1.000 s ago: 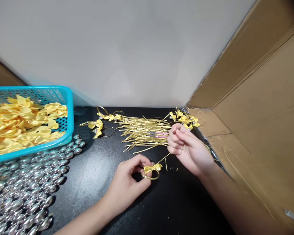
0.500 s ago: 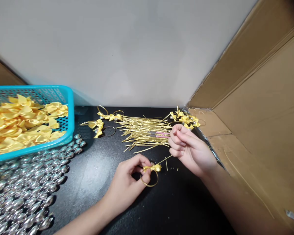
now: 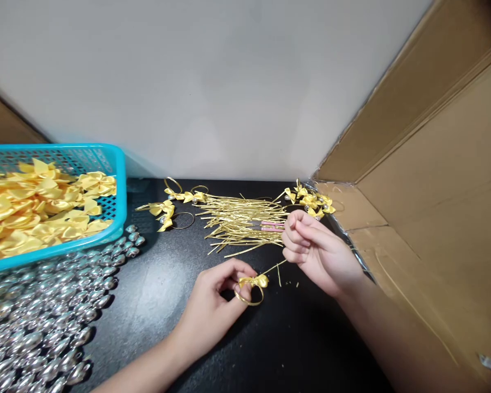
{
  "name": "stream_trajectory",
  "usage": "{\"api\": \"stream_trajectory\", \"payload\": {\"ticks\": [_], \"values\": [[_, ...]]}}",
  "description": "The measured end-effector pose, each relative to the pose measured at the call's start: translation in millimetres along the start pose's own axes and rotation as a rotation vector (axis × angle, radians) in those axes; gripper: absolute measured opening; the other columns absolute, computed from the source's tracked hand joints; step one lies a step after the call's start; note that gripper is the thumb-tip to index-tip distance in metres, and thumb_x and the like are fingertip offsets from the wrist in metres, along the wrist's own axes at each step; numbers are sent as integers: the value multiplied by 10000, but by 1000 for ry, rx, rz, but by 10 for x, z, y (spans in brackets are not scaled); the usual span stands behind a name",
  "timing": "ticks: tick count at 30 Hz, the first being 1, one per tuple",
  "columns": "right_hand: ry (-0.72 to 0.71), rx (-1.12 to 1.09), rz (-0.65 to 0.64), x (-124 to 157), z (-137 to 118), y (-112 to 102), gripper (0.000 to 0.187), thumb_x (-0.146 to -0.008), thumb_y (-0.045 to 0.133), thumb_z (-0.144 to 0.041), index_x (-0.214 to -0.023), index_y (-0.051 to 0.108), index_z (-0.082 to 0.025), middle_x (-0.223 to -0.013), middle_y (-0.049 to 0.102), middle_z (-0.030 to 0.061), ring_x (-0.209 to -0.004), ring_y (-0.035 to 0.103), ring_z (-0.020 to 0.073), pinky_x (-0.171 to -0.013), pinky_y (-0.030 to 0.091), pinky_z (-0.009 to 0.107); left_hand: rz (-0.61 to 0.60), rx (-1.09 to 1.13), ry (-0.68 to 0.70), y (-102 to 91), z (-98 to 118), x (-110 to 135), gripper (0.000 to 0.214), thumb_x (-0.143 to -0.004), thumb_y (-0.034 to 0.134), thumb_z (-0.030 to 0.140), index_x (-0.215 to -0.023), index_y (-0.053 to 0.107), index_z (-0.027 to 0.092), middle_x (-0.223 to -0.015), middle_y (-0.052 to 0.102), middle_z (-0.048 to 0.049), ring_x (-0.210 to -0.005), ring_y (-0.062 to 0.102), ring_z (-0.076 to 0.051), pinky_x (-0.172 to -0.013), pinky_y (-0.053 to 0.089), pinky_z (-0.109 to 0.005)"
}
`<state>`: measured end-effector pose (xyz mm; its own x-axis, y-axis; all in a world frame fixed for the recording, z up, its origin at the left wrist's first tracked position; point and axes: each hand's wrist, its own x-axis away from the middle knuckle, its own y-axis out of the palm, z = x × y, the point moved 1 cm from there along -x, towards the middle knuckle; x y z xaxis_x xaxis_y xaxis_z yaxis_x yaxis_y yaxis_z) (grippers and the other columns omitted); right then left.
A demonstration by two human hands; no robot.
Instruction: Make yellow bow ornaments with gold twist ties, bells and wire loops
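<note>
My left hand (image 3: 216, 297) pinches a small yellow satin bow (image 3: 258, 281) between thumb and fingers, low over the black table. A gold wire loop (image 3: 257, 303) hangs from the bow on its near side. From the bow a thin gold cord (image 3: 273, 267) runs up and right to my right hand (image 3: 317, 248), whose curled fingers are closed on its end. Beyond the hands lies a bundle of gold twist ties (image 3: 241, 218). Pink handles (image 3: 272, 225), apparently of a tool, show among them, partly covered by my right hand.
A turquoise basket (image 3: 120, 213) of yellow bows stands at the left, with many silver beads (image 3: 45, 327) before it. Finished-looking bows with loops lie left (image 3: 163, 213) and right (image 3: 311, 199) of the ties. Cardboard (image 3: 442, 180) borders the right side; a pale wall (image 3: 229, 98) rises behind.
My left hand has tilted the bow slightly, so the wire loop sits a little higher and looks flatter. The right hand has hardly moved. The whole view has shifted slightly.
</note>
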<state>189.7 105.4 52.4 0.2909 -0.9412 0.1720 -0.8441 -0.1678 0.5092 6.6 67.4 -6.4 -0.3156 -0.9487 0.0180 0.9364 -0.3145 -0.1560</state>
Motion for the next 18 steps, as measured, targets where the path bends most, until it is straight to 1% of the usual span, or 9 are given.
{"api": "stream_trajectory", "payload": {"ticks": [3,5,8,10,12,14,15,18], "values": [[-6,-40,-46,38,-7,66,95,-853,578,-211,-762,561,-188,-579,273,-65,-513,180,91,-479,230,200,-21,-30,12,-6,9,-7,111,-773,579,209,-814,677,177,-734,698,-39,-654,612,-178,-592,470,-273],[-22,-71,-83,68,-21,110,109,-869,565,-205,-762,575,-189,-564,309,-62,-503,220,89,-499,272,208,-40,-60,48,-10,10,-12,132,-770,573,200,-807,699,185,-721,697,-34,-640,605,-176,-583,456,-271],[-69,-83,-97,85,-40,135,102,-879,563,-192,-782,596,-197,-561,396,-49,-522,355,97,-563,359,228,-58,-93,90,-15,-2,-19,135,-777,576,193,-765,711,194,-685,676,-23,-623,593,-171,-579,435,-268],[-99,-67,-76,71,-43,118,79,-876,581,-197,-801,604,-205,-601,473,-33,-609,476,117,-652,419,254,-64,-86,99,-16,-15,-20,126,-788,588,209,-754,708,195,-694,677,-25,-630,596,-172,-586,437,-270],[-130,-44,-37,44,-38,88,65,-865,604,-207,-800,609,-207,-693,546,-12,-748,558,141,-761,448,286,-68,-73,94,-14,-24,-19,121,-796,599,232,-767,710,194,-711,682,-32,-640,599,-176,-587,443,-272],[-156,-20,1,14,-26,59,61,-847,632,-214,-789,617,-201,-800,579,5,-863,577,154,-839,449,306,-68,-68,79,-11,-26,-18,122,-798,603,236,-789,716,191,-728,685,-39,-649,603,-180,-590,454,-276],[-168,-11,16,3,-19,48,61,-835,648,-218,-785,623,-197,-833,580,7,-879,574,152,-849,449,304,-64,-68,69,-8,-23,-18,123,-798,603,231,-798,718,190,-734,686,-41,-654,606,-181,-593,459,-276],[-180,16,23,-12,6,31,60,-811,687,-233,-792,641,-199,-816,563,-8,-785,549,119,-790,461,270,-56,-68,50,-1,-4,-23,128,-801,607,231,-810,726,187,-741,692,-43,-660,611,-177,-595,473,-272]]}}
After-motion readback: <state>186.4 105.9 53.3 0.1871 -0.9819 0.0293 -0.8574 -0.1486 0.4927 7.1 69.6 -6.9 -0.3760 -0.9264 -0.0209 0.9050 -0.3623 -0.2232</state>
